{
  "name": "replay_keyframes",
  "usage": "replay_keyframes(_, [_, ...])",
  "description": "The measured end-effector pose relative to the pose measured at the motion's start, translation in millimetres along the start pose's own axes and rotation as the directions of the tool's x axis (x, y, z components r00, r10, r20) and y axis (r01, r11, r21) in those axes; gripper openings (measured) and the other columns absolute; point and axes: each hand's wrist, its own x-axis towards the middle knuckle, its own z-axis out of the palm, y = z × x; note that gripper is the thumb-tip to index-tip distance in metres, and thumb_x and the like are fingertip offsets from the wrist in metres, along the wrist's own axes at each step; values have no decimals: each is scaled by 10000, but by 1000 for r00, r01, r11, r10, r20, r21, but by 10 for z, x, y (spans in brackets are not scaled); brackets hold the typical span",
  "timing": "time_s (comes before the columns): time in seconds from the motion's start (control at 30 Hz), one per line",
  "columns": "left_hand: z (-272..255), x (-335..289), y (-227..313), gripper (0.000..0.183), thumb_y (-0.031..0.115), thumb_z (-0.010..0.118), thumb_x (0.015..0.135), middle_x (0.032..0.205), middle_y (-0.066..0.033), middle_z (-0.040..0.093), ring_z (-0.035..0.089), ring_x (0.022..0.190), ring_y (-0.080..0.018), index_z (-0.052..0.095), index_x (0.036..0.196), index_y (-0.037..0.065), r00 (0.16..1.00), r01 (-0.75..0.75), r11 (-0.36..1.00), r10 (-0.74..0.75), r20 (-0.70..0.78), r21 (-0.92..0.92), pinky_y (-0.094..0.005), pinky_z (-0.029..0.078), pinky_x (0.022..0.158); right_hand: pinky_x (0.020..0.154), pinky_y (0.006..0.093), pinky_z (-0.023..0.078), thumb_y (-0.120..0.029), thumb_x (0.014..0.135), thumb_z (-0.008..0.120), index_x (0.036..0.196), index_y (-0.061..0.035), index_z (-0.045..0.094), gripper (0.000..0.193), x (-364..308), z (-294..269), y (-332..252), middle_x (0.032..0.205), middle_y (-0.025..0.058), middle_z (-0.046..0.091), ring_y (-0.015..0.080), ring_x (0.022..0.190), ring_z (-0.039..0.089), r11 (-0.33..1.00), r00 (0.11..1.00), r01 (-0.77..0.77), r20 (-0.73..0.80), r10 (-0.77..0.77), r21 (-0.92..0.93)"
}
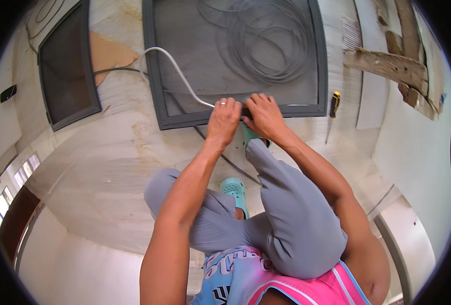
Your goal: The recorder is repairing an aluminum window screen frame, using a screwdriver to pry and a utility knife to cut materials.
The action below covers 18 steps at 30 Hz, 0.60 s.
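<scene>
A dark grey framed mesh screen [184, 121] lies on the floor before me. My left hand [224, 121], with a ring on one finger, is closed on a white cord [177, 68] at the screen's near rail. From there the cord arcs up and left across the frame. Right beside it, my right hand [264, 117] has its fingers curled down at the same rail; what lies under them is hidden. Below the right hand a green clog [249, 134] on my foot sits against the frame. A coil of thin grey cord [266, 46] shows within the screen's area.
A smaller framed screen [96, 86] lies to the left, near a brown sheet [108, 51]. On the right are a yellow-and-black screwdriver [335, 104] and rough wooden boards [388, 66]. A dark cable [230, 162] crosses the floor by my other clog [233, 188].
</scene>
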Motion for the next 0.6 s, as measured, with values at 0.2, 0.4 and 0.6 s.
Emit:
replay_keyframes(0.2, [95, -43, 3, 156, 39, 615, 783, 914, -123, 526, 552, 922, -306, 532, 916, 42, 1000, 23, 999, -24, -20, -41, -397, 474, 829, 852, 425, 401, -299, 803, 722, 1009, -62, 601, 336, -13, 40, 22, 994, 110, 578, 293, 1013, 542, 993, 987, -96, 123, 104, -68])
replay_keyframes(0.4, [16, -6, 53, 178, 12, 601, 748, 931, -116, 522, 545, 947, -282, 533, 908, 45, 999, 27, 1000, -27, -36, -5, -375, 462, 871, 990, 447, 385, -237, 678, 854, 1222, -61, 552, 646, -752, -385, 699, 1187, 119, 553, 309, 1151, 509, 981, 987, -159, -33, 157, -110])
replay_keyframes(0.6, [71, -23, 35, 180, 0, 597, 741, 929, -116, 522, 540, 935, -283, 532, 901, 48, 998, 37, 999, -38, -57, -18, -379, 460, 878, 925, 419, 392, -161, 651, 854, 1072, -73, 536, 535, -714, -428, 978, 1063, 95, 534, 304, 1060, 507, 988, 998, -44, 31, 49, -147])
